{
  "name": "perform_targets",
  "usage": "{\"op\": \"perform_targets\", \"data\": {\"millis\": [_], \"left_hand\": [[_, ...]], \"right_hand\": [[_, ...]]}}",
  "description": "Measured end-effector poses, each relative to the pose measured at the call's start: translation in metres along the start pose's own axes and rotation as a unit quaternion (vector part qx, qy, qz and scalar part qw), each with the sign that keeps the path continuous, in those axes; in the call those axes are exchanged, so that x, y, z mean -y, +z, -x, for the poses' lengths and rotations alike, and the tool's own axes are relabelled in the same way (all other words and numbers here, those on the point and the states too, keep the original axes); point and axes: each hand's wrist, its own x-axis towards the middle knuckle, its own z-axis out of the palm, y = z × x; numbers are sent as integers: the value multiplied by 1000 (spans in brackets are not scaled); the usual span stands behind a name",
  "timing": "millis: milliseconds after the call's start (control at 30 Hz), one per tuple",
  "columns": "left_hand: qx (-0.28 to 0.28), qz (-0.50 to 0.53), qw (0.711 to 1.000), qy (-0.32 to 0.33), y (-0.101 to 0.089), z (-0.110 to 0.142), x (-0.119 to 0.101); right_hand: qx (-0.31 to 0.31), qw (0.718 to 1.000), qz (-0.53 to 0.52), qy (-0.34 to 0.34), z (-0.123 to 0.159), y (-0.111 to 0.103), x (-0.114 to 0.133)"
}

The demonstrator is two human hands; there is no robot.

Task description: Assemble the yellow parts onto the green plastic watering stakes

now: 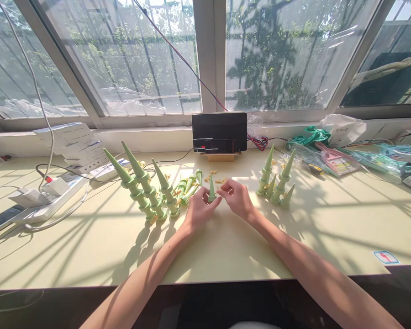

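Observation:
My left hand [199,209] is closed around the base of a small green cone [211,188], which stands with its point up. My right hand [239,199] is beside it, thumb and fingers pinched together close to the cone; a tiny yellowish piece seems to show at the fingertips, but it is too small to name. Just behind the hands lie several small yellow pieces [220,180]. Left of my left hand are loose green parts [188,188] in a pile. Tall green pointed towers [147,188] stand beyond that pile, with yellow bits sticking out.
Shorter green towers [280,186] stand to the right. A black screen [219,128] on a cardboard stand is at the back. At left are a power strip [55,201] with cables and white boxes [75,145]. Plastic bags and a pink item [337,159] lie back right.

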Motion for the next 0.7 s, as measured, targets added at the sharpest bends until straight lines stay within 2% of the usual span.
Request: {"op": "perform_targets", "data": {"millis": [700], "left_hand": [[-20,-72,996,53,-5,2,-3]], "right_hand": [[22,999,-25,8,1,1,-5]]}}
